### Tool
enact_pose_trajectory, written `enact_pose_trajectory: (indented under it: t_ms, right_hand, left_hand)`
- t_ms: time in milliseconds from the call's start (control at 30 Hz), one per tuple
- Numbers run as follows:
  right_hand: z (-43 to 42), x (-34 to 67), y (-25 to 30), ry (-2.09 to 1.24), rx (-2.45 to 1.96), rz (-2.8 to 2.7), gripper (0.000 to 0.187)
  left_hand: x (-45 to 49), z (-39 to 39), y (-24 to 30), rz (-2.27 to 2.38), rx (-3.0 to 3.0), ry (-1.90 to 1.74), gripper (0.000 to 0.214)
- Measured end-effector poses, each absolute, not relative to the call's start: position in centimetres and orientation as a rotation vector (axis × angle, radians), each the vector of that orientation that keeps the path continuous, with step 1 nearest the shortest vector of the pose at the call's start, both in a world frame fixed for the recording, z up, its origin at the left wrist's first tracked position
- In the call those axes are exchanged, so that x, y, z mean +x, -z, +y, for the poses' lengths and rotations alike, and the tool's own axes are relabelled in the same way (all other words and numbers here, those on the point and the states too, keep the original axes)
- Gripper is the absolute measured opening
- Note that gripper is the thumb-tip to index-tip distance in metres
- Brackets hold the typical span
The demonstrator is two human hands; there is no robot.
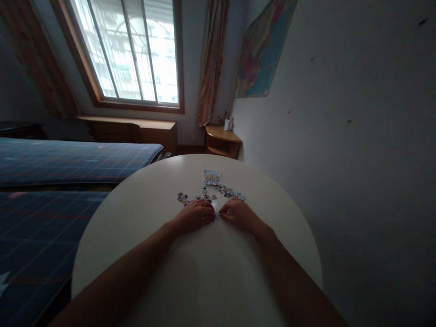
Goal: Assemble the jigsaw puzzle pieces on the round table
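Observation:
Between my two hands a small light-blue jigsaw puzzle piece (217,216) lies at the tabletop; whether it is one piece or a few joined is too small to tell. My left hand (195,212) has its fingers bent together, their tips at the piece's left side. From the right, my right hand (236,213) pinches at the piece's other edge with thumb and forefinger. Loose puzzle pieces (232,192) spread beyond my right hand, and more puzzle pieces (184,198) lie beyond my left. Behind them rests a colourful picture card (211,177).
Everything lies on a round white table (136,272). A bed with a blue plaid mattress (68,163) stands to the left. The wall (357,181) rises close on the right. Beyond the table are a wooden corner shelf (221,133), a desk (156,131) and a window (136,59).

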State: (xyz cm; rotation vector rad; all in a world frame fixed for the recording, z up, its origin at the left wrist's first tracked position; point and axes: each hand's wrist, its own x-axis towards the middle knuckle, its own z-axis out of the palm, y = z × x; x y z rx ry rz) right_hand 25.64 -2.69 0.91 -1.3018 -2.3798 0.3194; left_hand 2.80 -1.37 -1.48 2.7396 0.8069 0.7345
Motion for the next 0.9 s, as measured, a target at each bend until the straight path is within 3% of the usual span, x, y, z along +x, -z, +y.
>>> enact_pose_trajectory:
  t_ms: [900]
  right_hand:
    - [-1.9, 28.3, -0.9, -0.329, -1.360, -2.307, 0.013]
  left_hand:
    - [2.7, -1.6, 1.0, 0.762, 2.719, -0.739, 0.009]
